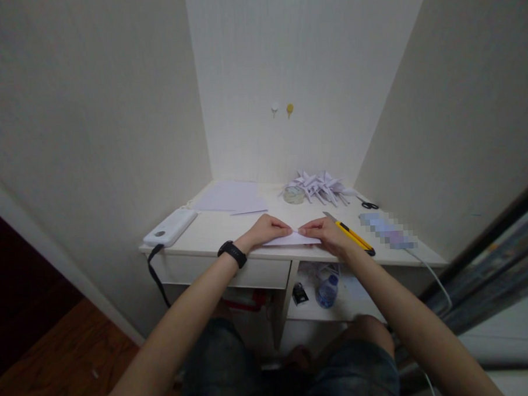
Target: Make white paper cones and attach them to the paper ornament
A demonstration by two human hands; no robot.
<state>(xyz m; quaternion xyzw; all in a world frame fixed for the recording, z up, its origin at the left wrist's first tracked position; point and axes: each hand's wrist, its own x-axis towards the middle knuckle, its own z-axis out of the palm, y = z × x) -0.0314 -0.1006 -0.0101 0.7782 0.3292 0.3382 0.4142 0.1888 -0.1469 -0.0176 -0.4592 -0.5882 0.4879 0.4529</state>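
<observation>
I see both hands pressed on a folded white paper (292, 239) at the desk's (213, 226) near edge. Left hand (268, 230) and right hand (324, 233) pinch its far point, fingertips nearly meeting. Yellow utility knife (351, 235) lies just right.

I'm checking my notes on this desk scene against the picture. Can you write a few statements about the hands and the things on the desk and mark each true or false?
1. Both hands, left hand and right hand, press on a sheet of paper at the front edge of the desk. True.
2. The utility knife lies left of the left hand. False: it lies just right of the right hand.
3. A pile of folded paper shapes sits at the back of the desk. True.
4. The scissors are in the right hand. False: they lie at the back right, apart from both hands.
5. The left wrist wears a black watch. True.
</observation>
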